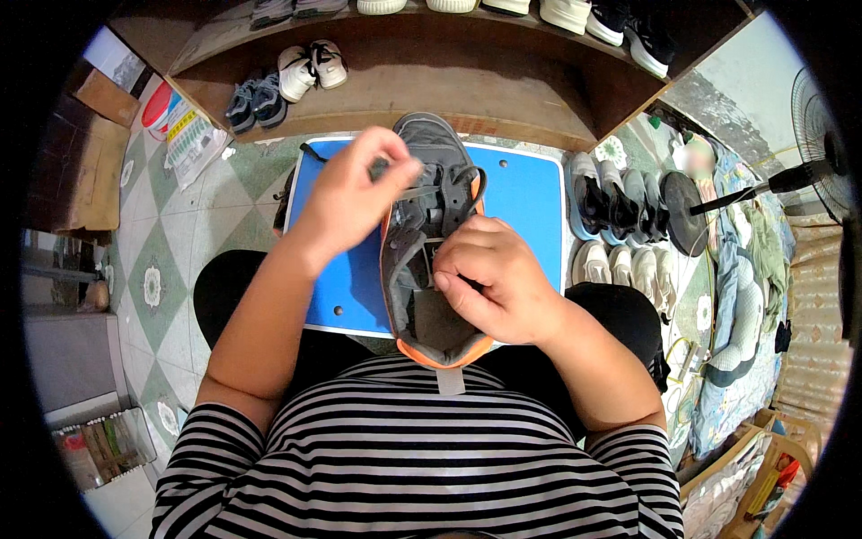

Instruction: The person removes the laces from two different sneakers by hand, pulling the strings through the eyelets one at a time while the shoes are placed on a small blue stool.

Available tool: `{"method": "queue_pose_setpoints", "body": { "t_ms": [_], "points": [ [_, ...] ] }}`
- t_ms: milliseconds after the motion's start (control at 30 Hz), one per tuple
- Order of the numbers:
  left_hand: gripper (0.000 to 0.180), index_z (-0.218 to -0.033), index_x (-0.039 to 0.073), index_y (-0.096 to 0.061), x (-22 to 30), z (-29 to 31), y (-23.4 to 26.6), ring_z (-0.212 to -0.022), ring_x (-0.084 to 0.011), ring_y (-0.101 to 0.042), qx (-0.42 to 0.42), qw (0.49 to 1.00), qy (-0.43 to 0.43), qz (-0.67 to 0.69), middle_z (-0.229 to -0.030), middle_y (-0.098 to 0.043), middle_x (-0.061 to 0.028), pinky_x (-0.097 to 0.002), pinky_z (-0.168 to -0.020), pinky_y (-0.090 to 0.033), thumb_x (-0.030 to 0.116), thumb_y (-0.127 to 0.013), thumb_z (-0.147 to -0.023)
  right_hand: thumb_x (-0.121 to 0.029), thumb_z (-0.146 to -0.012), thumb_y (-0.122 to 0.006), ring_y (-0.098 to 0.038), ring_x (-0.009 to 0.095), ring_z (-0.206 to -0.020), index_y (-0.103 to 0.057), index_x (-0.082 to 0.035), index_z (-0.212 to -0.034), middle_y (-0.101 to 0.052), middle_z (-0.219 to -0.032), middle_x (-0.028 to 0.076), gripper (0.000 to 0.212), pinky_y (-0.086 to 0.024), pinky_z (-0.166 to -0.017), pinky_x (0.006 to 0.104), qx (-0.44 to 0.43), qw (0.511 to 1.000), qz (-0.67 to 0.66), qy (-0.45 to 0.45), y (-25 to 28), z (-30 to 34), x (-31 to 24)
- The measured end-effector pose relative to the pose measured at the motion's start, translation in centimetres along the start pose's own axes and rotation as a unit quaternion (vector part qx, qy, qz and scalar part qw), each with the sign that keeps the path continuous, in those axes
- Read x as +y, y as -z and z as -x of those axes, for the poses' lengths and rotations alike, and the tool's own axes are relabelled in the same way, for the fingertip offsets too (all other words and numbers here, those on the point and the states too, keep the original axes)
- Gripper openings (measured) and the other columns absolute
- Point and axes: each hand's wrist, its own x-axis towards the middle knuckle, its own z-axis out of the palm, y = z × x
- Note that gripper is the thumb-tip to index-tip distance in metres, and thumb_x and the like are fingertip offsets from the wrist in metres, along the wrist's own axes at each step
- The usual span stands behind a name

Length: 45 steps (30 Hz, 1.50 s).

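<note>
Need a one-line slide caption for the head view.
Left hand pulls a lace while right hand steadies a grey, orange-trimmed sneaker over a blue board.

A single head-worn fisheye view looks steeply down, close over the lap and blue board (pixel 530 193).

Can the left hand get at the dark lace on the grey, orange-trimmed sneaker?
Probably yes: the left hand already pinches the dark lace above the grey sneaker, nothing between them.

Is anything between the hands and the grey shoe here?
Nothing visible. The left hand pinches a lace over the grey shoe, and the right hand grips the shoe's tongue area directly.
</note>
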Motion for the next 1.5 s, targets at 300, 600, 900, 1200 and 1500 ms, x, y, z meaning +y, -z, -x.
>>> {"method": "queue_pose_setpoints", "body": {
  "t_ms": [300, 600, 900, 1200, 1500],
  "points": [
    [0.016, -0.086, 0.007, -0.062, 0.8, 0.3, -1.3, -0.077, -0.0307, -0.056, -0.013, 0.93, -0.139, -0.34, -0.078, -0.058, -0.0099, -0.0406, -0.07, -0.042, 0.014, -0.07, -0.074, -0.008, -0.079, -0.061, -0.055, 0.029, -0.074, -0.058, -0.003, -0.074, -0.061, -0.077, 0.009, 0.007, -0.041, -0.071, 0.038, -0.02, 1.0, 0.004, -0.004, 0.3, 0.0, -0.1],
    [0.012, -0.081, 0.005, -0.058, 1.5, 0.4, -1.5, -0.084, -0.0325, -0.055, -0.046, 0.922, -0.15, -0.353, -0.086, -0.056, -0.0096, -0.0395, -0.074, -0.044, 0.009, -0.067, -0.074, -0.008, -0.079, -0.06, -0.055, 0.029, -0.075, -0.058, -0.003, -0.074, -0.061, -0.077, 0.009, 0.007, -0.041, -0.071, 0.038, -0.024, 1.0, 0.0, -0.004, 0.2, -0.1, -0.2],
    [0.011, -0.098, 0.005, -0.052, 0.3, -0.3, 1.0, -0.091, -0.0167, -0.057, 0.019, 0.971, -0.027, 0.236, -0.097, -0.061, -0.0057, -0.0315, -0.084, -0.044, 0.013, -0.045, -0.097, -0.011, -0.078, -0.061, -0.054, 0.03, -0.073, -0.058, -0.004, -0.074, -0.059, -0.075, 0.009, 0.009, -0.041, -0.069, 0.0392, -0.012, 1.0, -0.009, 0.006, 0.1, -0.1, -0.2],
    [0.016, -0.088, 0.006, -0.063, 1.0, 0.2, -1.1, -0.072, -0.0242, -0.058, -0.018, 0.959, -0.113, -0.261, -0.074, -0.057, -0.0092, -0.0353, -0.064, -0.045, 0.017, -0.069, -0.079, -0.012, -0.077, -0.062, -0.053, 0.03, -0.073, -0.059, -0.005, -0.075, -0.057, -0.074, 0.009, 0.008, -0.041, -0.069, 0.0397, -0.001, 1.0, -0.007, 0.003, -0.1, 0.0, -0.1],
    [0.013, -0.088, 0.003, -0.058, -0.1, 0.0, -0.8, -0.081, -0.0147, -0.055, 0.0, 0.998, -0.054, -0.038, -0.082, -0.056, -0.0036, -0.0272, -0.075, -0.043, 0.014, -0.062, -0.087, -0.008, -0.081, -0.059, -0.056, 0.028, -0.074, -0.059, -0.003, -0.075, -0.063, -0.079, 0.009, 0.008, -0.042, -0.072, 0.0372, -0.019, 1.0, 0.0, 0.004, 0.3, -0.1, -0.2]
  ]
}}
